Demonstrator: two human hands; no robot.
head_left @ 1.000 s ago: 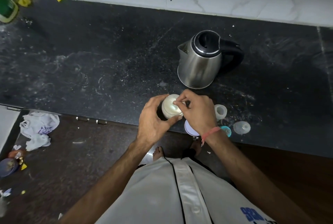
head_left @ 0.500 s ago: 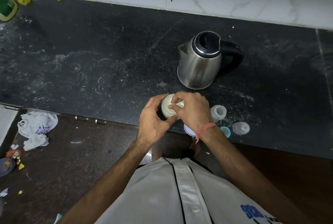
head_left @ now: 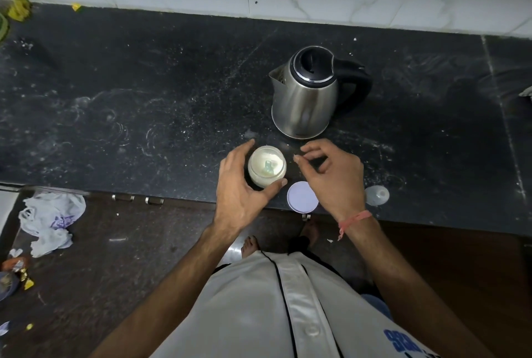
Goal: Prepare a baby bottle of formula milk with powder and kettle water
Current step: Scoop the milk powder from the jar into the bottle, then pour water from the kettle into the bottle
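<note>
Powder jar [head_left: 267, 170] stands open at the bench's [head_left: 144, 92] front edge, a scoop inside. My left hand [head_left: 240, 185] grasps its side; my right hand [head_left: 331, 176] hovers released, holding nothing. It looks light, rigid and smooth, so I'd hold it round the body.

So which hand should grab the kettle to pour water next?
Right, probably. The right hand is free, fingers loosely curled and holding nothing, and it hovers just in front of the kettle, whose black handle points to the right. The left hand is wrapped around the open jar, steadying it.
</note>
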